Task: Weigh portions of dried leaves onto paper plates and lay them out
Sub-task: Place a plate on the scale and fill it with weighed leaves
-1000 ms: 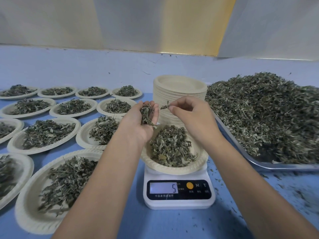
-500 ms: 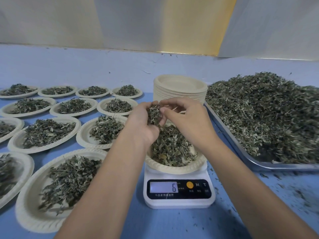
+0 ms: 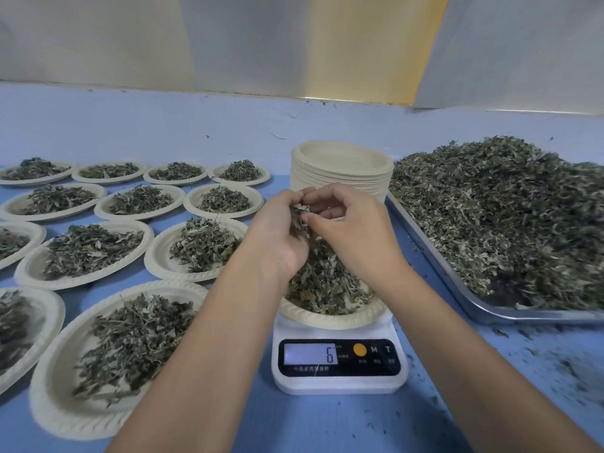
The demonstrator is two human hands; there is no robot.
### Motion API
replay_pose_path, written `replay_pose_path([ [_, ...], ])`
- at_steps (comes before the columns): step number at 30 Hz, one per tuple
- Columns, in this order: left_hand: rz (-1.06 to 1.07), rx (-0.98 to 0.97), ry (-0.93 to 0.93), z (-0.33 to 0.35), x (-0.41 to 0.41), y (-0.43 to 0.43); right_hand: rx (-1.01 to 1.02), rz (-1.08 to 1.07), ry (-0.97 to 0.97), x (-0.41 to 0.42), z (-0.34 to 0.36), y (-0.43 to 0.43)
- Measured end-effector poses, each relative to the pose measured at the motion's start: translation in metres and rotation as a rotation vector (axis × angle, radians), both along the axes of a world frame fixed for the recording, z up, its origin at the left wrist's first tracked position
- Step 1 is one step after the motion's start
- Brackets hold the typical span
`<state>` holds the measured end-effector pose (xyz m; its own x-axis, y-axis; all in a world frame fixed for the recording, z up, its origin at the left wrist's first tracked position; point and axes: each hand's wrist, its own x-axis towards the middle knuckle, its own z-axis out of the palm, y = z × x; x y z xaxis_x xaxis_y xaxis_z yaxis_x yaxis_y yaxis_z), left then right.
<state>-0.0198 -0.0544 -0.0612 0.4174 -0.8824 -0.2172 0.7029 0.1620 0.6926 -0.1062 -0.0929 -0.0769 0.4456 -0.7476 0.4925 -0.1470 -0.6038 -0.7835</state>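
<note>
The scale (image 3: 338, 364) reads 6 under a plate (image 3: 330, 318) of dried leaves (image 3: 323, 286), apparently mid-portion. Above it, the left hand (image 3: 277, 233) cups a clump and the right hand (image 3: 349, 230) pinches bits from it. About a dozen filled plates (image 3: 55, 420) lie to the left. Beyond, a tall stack of empty plates (image 3: 340, 178) and a heaped tray (image 3: 457, 295) suggest much is left.

A herb-portioning workroom: blue table (image 3: 196, 125), digital scale (image 3: 340, 384), steel tray (image 3: 539, 314) heaped with dried leaves (image 3: 506, 217), stacked paper plates (image 3: 340, 171), rows of filled plates (image 3: 32, 273).
</note>
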Motion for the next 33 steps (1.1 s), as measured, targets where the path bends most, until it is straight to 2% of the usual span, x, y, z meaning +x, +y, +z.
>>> replay_pose_path([
  [7, 0.037, 0.030, -0.021, -0.004, 0.004, -0.005, 0.087, -0.024, -0.079, -0.004, 0.003, -0.004],
  [10, 0.078, 0.010, 0.038, -0.005, 0.007, -0.006, 0.103, -0.033, -0.119, -0.005, 0.005, -0.005],
  [17, 0.120, -0.031, 0.155, -0.004, 0.013, -0.005, 0.145, -0.108, -0.103, -0.007, 0.006, -0.007],
  [33, 0.119, -0.035, 0.145, -0.002, 0.016, -0.002, 0.117, -0.052, -0.095, -0.009, 0.007, -0.004],
])
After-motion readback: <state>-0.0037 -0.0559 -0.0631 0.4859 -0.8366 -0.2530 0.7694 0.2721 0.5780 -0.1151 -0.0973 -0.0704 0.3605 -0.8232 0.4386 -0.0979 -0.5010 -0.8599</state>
